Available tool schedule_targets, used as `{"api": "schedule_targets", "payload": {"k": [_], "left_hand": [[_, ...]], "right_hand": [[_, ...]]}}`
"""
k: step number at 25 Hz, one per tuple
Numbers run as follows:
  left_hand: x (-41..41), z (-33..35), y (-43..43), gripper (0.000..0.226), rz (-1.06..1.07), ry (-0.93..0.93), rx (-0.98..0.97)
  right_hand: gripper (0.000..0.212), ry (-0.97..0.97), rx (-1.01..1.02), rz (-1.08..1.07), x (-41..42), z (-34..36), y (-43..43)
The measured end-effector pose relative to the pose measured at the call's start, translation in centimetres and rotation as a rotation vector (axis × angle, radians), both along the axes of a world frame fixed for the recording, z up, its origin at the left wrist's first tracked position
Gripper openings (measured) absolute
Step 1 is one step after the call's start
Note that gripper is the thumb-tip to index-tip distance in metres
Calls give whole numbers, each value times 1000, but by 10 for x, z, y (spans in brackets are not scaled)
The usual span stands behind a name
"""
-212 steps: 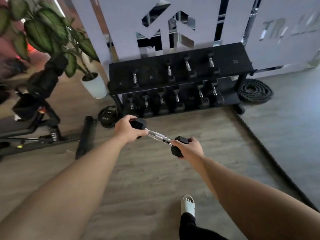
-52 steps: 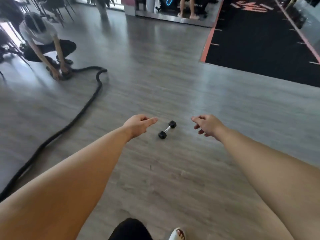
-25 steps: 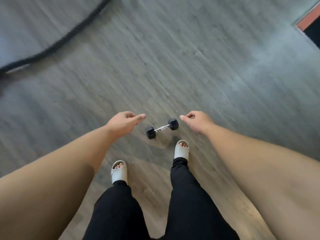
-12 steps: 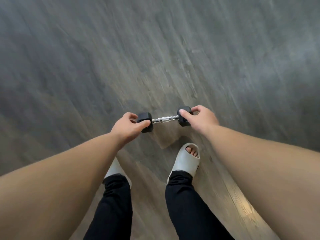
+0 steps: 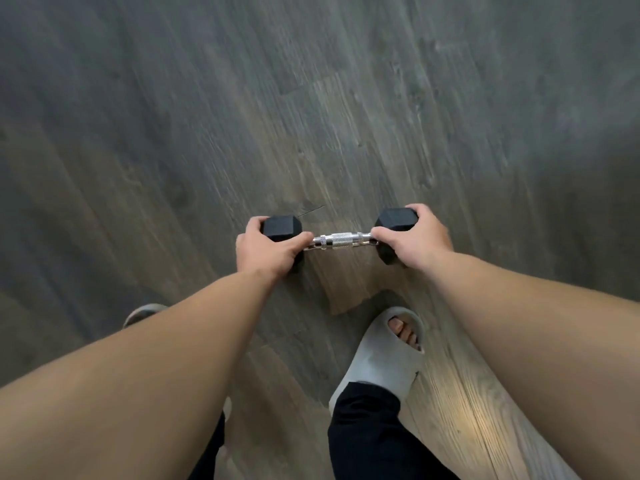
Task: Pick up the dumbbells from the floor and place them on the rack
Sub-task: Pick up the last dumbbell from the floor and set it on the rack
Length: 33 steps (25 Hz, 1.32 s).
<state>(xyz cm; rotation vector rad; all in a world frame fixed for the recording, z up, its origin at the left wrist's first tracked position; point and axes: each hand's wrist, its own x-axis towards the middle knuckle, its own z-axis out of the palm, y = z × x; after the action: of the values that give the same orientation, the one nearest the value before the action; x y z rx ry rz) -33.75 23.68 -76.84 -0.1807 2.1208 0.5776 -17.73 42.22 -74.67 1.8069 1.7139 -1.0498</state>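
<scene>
Over the grey wood-grain floor (image 5: 346, 98), just ahead of a pale slipper (image 5: 384, 355) | dumbbell (image 5: 341, 239) lies crosswise | left hand (image 5: 266, 249) clasps its left black head | right hand (image 5: 414, 237) clasps its right head | chrome handle bare between.

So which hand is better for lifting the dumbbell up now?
Neither alone, probably: the left hand grips one black head and the right hand the other, leaving the dumbbell handle bare. A level two-handed lift suits.
</scene>
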Motion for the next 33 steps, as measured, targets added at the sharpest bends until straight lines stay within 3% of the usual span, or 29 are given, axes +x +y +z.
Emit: {"api": "schedule_targets", "payload": {"k": [4,9,17,20,25,30,33], "left_hand": [[-31,48,-5,72,16,-9,10],[-103,191,-14,69,5,61,56],[-221,544,-53,76,171,249,202],[-255,690,-92,84,277,377,263],[-314,908,-182,74,458,652,415],[-371,1079,-285,61,462,1044,496],[-399,1147,-343,66,497,1174,541]], "right_hand": [[72,-6,-45,-75,-19,50,-10],[69,82,-58,-106,-78,182,-25],[79,352,-39,14,-221,515,-39],[83,487,-27,146,-281,654,-58],[84,772,76,370,-384,869,-124],[76,1090,186,537,-478,1032,-212],[74,1220,171,572,-521,1094,-267]]}}
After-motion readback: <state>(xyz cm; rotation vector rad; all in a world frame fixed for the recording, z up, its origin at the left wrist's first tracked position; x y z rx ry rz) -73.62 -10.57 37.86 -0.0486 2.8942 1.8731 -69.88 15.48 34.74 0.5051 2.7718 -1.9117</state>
